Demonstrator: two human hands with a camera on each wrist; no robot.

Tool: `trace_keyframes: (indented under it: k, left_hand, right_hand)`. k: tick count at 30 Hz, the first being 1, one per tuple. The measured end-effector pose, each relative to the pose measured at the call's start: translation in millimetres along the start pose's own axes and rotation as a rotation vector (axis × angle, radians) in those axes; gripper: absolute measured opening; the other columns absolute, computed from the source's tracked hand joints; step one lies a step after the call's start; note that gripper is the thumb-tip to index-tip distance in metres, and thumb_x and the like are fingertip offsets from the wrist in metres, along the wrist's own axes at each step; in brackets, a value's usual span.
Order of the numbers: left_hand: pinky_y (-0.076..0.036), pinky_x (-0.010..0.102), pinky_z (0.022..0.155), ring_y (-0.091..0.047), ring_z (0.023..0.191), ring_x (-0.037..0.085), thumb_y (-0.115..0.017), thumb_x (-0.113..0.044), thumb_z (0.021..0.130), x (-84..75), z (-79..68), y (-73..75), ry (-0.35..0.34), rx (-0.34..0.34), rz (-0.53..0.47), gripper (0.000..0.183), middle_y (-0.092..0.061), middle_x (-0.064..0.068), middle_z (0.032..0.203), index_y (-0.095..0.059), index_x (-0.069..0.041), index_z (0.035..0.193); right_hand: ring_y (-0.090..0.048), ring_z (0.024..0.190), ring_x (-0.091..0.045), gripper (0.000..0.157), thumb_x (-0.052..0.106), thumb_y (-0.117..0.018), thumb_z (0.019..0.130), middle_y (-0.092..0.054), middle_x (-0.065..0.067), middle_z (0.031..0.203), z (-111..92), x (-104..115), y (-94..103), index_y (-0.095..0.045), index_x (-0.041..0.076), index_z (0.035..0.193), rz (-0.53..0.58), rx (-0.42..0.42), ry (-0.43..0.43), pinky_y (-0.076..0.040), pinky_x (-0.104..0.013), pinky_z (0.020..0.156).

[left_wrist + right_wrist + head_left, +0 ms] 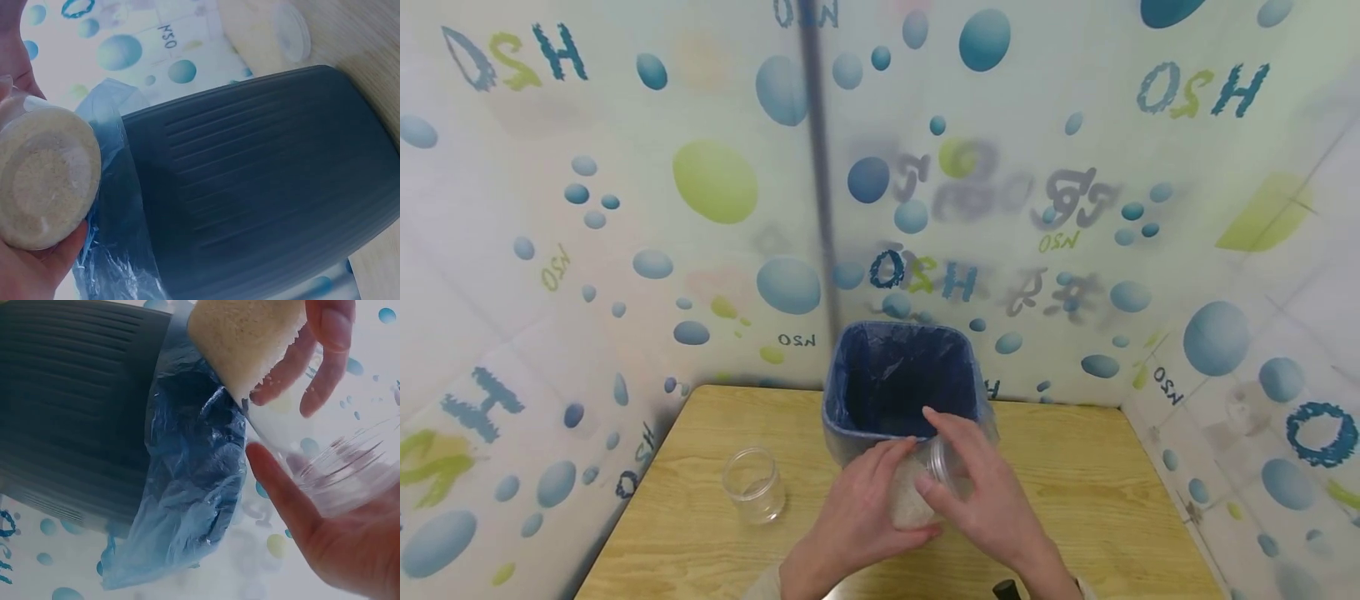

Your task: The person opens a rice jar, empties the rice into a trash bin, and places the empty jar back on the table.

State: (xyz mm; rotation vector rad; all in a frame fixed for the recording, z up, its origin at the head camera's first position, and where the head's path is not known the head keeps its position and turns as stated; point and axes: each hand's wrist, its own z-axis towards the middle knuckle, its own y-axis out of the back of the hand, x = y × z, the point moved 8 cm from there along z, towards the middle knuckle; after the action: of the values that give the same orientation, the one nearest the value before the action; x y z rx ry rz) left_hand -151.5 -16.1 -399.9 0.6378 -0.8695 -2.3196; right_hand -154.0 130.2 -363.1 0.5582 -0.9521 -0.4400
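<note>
A clear jar (912,496) of white rice-like grains is tipped on its side in front of the bin, its ridged neck toward the right. My left hand (857,504) grips the jar's body near the base; the left wrist view shows the round base (47,178) full of grains. My right hand (992,496) holds the jar around the neck, with thumb and fingers apart. In the right wrist view the grains (247,340) lie toward the base, and the neck end (344,469) is clear. Whether a lid sits on the mouth I cannot tell.
A dark bin (837,437) lined with a blue bag (194,444) stands at the table's back. To the left is a clear jar (756,487). A clear round disc (292,31) lies beyond the bin in the left wrist view. A black-tipped object (1006,589) shows at the front edge.
</note>
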Motion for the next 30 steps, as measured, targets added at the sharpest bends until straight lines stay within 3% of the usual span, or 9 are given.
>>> trace_keyframes:
  k: [6, 9, 21, 30]
  left_hand:
    - [-0.058, 0.042, 0.088, -0.065, 0.113, 0.022, -0.094, -0.056, 0.062, 5.9, -0.5, 7.3, 0.040, -0.035, -0.017, 0.100, -0.066, 0.006, 0.129, -0.055, -0.008, 0.141]
    - [-0.059, 0.043, 0.087, -0.065, 0.113, 0.022, -0.094, -0.058, 0.062, 7.7, -0.5, 9.1, 0.062, -0.029, -0.007, 0.100, -0.066, 0.006, 0.130, -0.055, -0.010, 0.141]
    - [-0.059, 0.043, 0.087, -0.065, 0.114, 0.022, -0.090, -0.064, 0.065, 5.8, -2.0, 8.1, 0.050, -0.015, 0.052, 0.100, -0.065, 0.006, 0.130, -0.056, -0.009, 0.142]
    - [-0.060, 0.040, 0.087, -0.065, 0.114, 0.019, -0.091, -0.062, 0.065, 8.4, 0.1, 4.6, 0.057, 0.007, -0.012, 0.100, -0.065, 0.005, 0.131, -0.054, -0.011, 0.142]
  right_hand:
    - [-0.056, 0.132, -0.030, 0.068, 0.040, -0.070, 0.094, -0.053, -0.002, 0.152, -3, -1, 5.7, -0.044, 0.033, 0.157, -0.113, -0.029, -0.020, -0.053, -0.059, 0.094]
    - [-0.058, 0.130, -0.030, 0.067, 0.042, -0.069, 0.095, -0.056, -0.003, 0.149, -3, -1, 8.0, -0.045, 0.031, 0.157, -0.150, -0.043, -0.022, -0.054, -0.060, 0.093]
    - [-0.066, 0.112, -0.023, 0.063, 0.049, -0.069, 0.094, -0.065, -0.002, 0.129, 1, 5, 5.5, -0.053, 0.029, 0.152, -0.310, -0.086, -0.022, -0.058, -0.046, 0.081]
    - [-0.065, 0.100, -0.018, 0.046, 0.045, -0.071, 0.092, -0.066, -0.001, 0.117, 2, 10, 7.1, -0.069, 0.027, 0.134, -0.325, -0.167, 0.067, -0.058, -0.040, 0.075]
